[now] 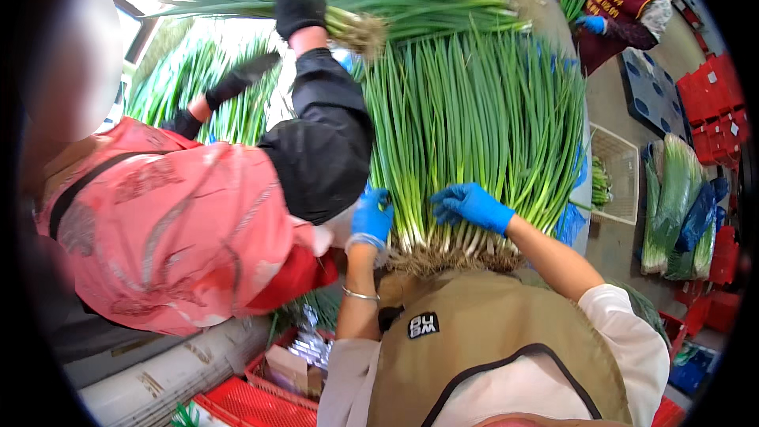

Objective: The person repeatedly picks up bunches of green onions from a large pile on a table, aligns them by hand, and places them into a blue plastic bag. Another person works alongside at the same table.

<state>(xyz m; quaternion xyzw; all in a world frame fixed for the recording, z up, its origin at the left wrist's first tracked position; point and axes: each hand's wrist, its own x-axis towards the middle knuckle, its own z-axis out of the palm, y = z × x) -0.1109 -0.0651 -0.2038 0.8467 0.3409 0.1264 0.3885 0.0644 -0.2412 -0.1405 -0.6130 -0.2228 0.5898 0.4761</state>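
A broad layer of green onions lies before me, leaves pointing away and roots towards my apron. My left hand, in a blue glove, is at the layer's left edge near the white stalk ends. Its fingers are curled, and whether they grip a stalk is hidden. Over the pale lower stalks hovers or rests my right hand, also blue-gloved, its fingers bent and slightly apart with nothing seen in them. Brown roots hang in a tangled fringe close to my apron.
Close on my left, a co-worker in a pink top raises a green onion bunch and holds a knife. Another person stands far right. A white crate, wrapped onion bundles and red crates stand right.
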